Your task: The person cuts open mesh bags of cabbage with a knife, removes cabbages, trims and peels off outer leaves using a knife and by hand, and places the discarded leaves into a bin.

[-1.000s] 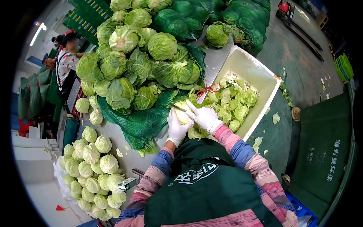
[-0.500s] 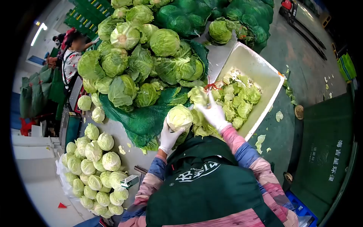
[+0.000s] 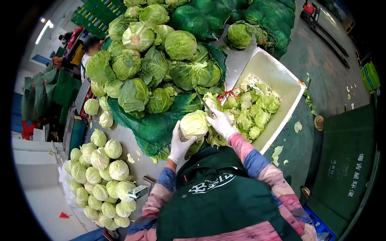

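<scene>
A pale, trimmed cabbage (image 3: 194, 123) rests in my left hand (image 3: 179, 143), whose gloved fingers wrap its left side and underside. My right hand (image 3: 222, 124), also in a white glove, is closed around a knife (image 3: 206, 105) right beside the cabbage's right side. The blade points up and away from me. Loose outer leaves (image 3: 215, 138) hang below my right hand, at the near end of a white foam box (image 3: 277, 136). More torn leaves (image 3: 253, 106) lie inside that box, with a red string (image 3: 228, 94) at its left rim.
Untrimmed cabbages (image 3: 155, 66) are heaped on green netting (image 3: 140, 128) ahead. Trimmed cabbages (image 3: 100, 176) are piled at left. Full green net sacks (image 3: 199, 20) stand behind. A dark green bin (image 3: 341, 160) is at right, and a person (image 3: 89, 50) works at far left.
My right hand has moved left, up against the cabbage, and the knife blade now shows clearly. The cabbage has shifted slightly right with my left hand. The person at far left is partly hidden.
</scene>
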The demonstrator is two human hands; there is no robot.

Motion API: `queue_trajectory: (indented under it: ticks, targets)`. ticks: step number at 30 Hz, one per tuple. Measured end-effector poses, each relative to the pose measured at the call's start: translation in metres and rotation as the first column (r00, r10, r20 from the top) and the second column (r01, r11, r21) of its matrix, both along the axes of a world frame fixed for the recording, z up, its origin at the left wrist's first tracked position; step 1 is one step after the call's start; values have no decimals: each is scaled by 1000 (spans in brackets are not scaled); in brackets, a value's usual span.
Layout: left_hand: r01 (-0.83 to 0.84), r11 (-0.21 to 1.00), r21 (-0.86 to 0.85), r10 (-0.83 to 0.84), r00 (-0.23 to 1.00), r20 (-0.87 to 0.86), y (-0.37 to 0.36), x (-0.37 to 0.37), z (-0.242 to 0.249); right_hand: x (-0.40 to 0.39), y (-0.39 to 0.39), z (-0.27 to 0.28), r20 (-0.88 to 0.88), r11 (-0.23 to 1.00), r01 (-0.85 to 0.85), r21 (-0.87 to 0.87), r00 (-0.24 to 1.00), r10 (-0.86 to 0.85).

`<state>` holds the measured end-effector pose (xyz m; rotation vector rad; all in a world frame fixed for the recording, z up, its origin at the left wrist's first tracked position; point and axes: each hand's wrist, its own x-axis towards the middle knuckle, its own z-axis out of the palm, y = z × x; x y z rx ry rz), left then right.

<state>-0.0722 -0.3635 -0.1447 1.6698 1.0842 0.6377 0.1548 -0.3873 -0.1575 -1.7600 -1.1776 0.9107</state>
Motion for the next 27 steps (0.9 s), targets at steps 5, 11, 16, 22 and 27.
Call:
queue_trajectory:
  ticks: [5, 11, 16, 22, 27]
  targets:
    - [-246, 948, 202, 268, 959, -89, -16, 30, 8, -33, 0, 34, 161, 999, 44, -27, 986, -39]
    - [-186, 941, 283, 229, 965, -128, 1, 33, 15, -19, 25, 8, -135, 994, 73, -84, 987, -84]
    - [-122, 938, -323, 230, 920, 319, 22, 8, 12, -14, 13, -33, 193, 998, 55, 10, 980, -56]
    - [516, 513, -686, 678, 247, 693, 6, -8, 43, 61, -42, -86, 217, 865, 499, -44, 850, -479]
    - [565, 549, -616, 625, 212, 751, 4, -10, 58, 125, -84, -59, 449, 776, 631, 15, 689, -569]
